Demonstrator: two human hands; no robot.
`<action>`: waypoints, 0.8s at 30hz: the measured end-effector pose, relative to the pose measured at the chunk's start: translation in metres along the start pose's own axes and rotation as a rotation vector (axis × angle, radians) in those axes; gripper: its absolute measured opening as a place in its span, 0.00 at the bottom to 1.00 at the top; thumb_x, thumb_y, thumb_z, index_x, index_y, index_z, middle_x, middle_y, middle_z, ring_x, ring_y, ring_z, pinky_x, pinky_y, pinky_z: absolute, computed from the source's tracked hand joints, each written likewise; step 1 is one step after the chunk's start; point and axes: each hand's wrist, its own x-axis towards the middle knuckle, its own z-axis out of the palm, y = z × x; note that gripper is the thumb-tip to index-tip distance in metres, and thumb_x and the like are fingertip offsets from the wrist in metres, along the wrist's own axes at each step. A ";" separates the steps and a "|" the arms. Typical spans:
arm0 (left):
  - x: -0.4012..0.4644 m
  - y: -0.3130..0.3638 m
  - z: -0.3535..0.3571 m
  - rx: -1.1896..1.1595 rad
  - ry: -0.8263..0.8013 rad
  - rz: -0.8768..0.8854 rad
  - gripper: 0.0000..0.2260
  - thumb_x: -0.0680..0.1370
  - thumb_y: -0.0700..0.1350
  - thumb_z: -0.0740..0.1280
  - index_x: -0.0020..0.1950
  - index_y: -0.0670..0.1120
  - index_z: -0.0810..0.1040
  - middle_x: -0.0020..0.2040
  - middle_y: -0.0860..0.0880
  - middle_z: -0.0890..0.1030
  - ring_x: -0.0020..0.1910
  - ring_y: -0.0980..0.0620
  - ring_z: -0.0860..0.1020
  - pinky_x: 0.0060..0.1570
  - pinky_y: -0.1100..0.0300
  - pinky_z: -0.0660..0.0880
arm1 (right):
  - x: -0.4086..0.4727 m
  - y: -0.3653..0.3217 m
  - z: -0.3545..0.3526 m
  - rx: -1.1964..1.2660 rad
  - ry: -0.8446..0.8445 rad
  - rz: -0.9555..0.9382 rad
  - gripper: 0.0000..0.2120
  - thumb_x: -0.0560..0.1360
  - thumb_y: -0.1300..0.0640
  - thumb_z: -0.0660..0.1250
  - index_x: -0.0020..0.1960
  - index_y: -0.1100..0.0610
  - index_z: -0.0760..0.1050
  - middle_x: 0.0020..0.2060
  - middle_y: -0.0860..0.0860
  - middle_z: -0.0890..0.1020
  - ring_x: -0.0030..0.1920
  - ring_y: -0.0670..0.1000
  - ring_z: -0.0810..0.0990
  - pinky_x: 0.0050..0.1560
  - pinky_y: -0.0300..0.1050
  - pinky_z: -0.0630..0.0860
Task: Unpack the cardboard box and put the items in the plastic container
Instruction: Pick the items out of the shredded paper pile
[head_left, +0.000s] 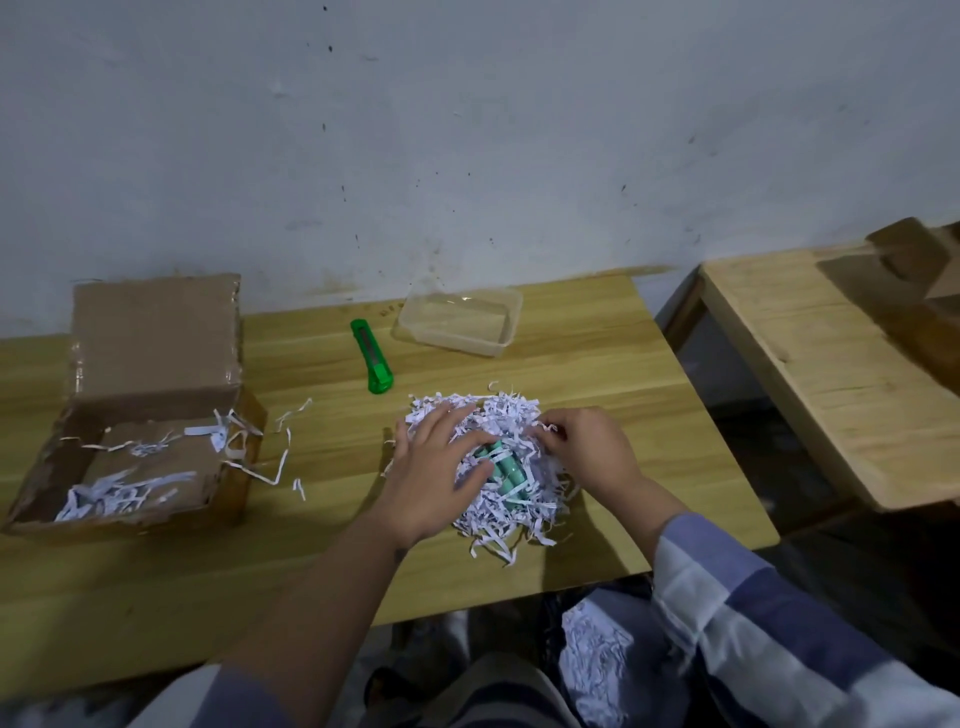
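Observation:
An open cardboard box (150, 358) stands at the table's left with a few white paper shreds inside. A clear plastic container (460, 322) sits at the back, holding nothing. A heap of shredded paper (506, 415) lies in the middle of the table, with several teal cylindrical items (506, 470) half buried in it. My left hand (436, 467) rests spread on the heap's left side, fingertips touching the teal items. My right hand (587, 447) pinches shreds at the heap's right side.
A green utility knife (371, 356) lies between the box and the container. Loose shreds (283, 452) trail beside the box. A second wooden table (831, 364) stands to the right across a gap. More shredded paper (592, 670) lies below the table's front edge.

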 end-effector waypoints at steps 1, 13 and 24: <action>0.001 0.001 0.001 0.038 -0.027 -0.003 0.17 0.80 0.59 0.56 0.69 0.61 0.67 0.77 0.57 0.57 0.77 0.53 0.46 0.71 0.39 0.36 | 0.001 -0.004 -0.002 -0.040 -0.022 0.019 0.19 0.78 0.44 0.61 0.33 0.52 0.74 0.27 0.52 0.76 0.30 0.54 0.73 0.32 0.45 0.68; 0.011 -0.002 0.005 0.066 -0.116 -0.096 0.19 0.83 0.54 0.52 0.74 0.59 0.62 0.76 0.55 0.60 0.76 0.51 0.54 0.74 0.47 0.50 | -0.018 -0.044 -0.008 -0.083 0.064 -0.135 0.17 0.73 0.61 0.61 0.60 0.48 0.75 0.58 0.48 0.77 0.61 0.53 0.71 0.61 0.51 0.65; 0.012 -0.004 0.008 0.144 -0.109 -0.090 0.20 0.83 0.50 0.52 0.75 0.59 0.59 0.76 0.55 0.59 0.76 0.51 0.54 0.73 0.52 0.51 | -0.011 -0.039 0.017 0.004 -0.072 0.162 0.10 0.73 0.49 0.67 0.53 0.49 0.77 0.49 0.49 0.84 0.56 0.54 0.78 0.60 0.49 0.67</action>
